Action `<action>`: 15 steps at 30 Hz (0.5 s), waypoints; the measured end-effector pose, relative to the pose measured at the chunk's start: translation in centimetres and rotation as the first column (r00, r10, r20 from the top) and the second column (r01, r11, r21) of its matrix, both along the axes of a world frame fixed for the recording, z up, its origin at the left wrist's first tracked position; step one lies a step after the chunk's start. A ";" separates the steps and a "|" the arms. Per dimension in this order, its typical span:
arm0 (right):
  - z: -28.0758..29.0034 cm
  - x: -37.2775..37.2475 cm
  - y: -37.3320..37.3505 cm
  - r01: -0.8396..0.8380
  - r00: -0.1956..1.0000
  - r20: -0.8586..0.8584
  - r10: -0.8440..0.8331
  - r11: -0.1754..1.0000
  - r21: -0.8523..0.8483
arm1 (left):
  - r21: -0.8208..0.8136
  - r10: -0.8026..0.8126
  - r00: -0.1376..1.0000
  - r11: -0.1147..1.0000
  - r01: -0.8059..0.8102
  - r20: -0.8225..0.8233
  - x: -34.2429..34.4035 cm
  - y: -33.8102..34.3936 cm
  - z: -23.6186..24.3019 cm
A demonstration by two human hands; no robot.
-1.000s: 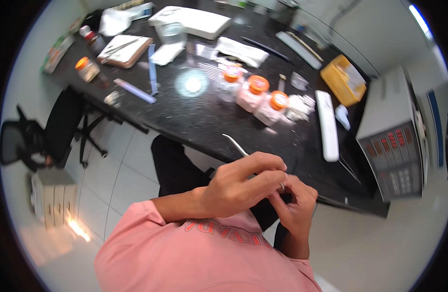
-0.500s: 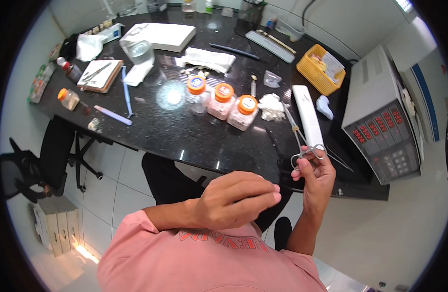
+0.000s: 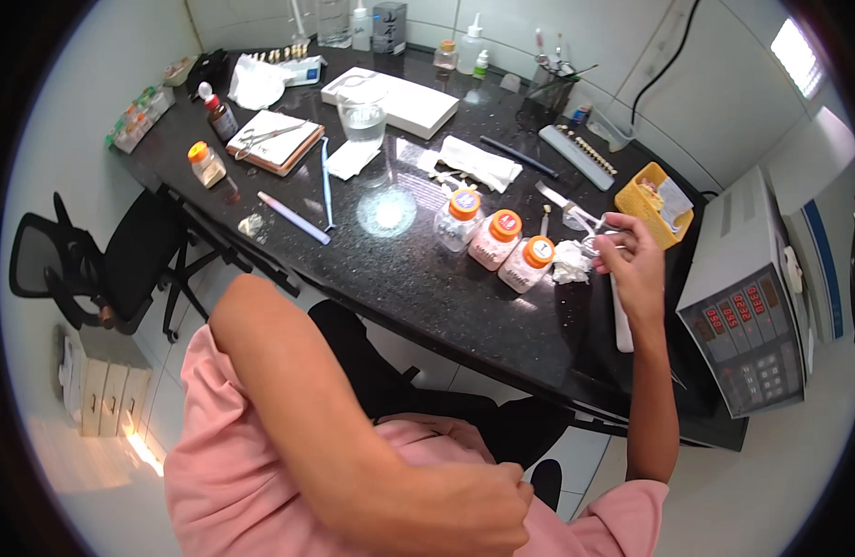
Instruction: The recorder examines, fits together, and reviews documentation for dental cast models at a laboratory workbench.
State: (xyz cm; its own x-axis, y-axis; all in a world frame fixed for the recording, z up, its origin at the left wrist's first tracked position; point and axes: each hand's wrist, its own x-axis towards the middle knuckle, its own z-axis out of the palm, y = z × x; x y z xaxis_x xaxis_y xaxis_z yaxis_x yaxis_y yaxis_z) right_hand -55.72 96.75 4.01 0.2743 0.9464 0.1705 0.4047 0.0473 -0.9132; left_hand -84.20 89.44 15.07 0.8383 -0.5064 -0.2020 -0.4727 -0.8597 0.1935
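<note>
My right hand point(image 3: 632, 269), arm stretched forward over the right part of the black table, grips the ring handles of a metal clamp point(image 3: 587, 223). The clamp's jaws point away from me to the left; whether they hold anything is too small to tell. Just below it lies a crumpled white tissue point(image 3: 570, 264), beside a row of orange-lidded jars: a clear one point(image 3: 455, 227), a pinkish one point(image 3: 492, 246) and another pinkish one point(image 3: 524, 271). Low in front of my chest is my left hand point(image 3: 474, 509), fingers curled closed; what they may hold is hidden.
A long white strip point(image 3: 622, 320) lies partly under my right forearm. Right of it stands a grey device with red digits point(image 3: 743, 311), with a yellow basket point(image 3: 652, 209) behind. Farther left are a glass of water point(image 3: 362, 119), a white box point(image 3: 400, 100) and a paper pad point(image 3: 277, 144).
My right hand has moved forward with the clamp, up beside the tissue. My left hand has dropped back toward my chest, its elbow swinging out left. The view has shifted.
</note>
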 end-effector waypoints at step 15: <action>17.5 -1.1 -9.0 0.295 0.701 0.173 -0.692 0.502 0.813 | -0.080 -0.258 0.860 0.943 0.324 0.440 -3.1 2.3 2.5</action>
State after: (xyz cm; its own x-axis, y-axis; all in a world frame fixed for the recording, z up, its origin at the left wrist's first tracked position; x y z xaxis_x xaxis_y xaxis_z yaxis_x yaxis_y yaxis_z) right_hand -56.85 87.77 21.52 0.3609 0.1965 0.9117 0.8906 0.2174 -0.3994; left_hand -87.29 91.74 17.60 0.6368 -0.7363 0.2288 -0.7611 -0.6478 0.0336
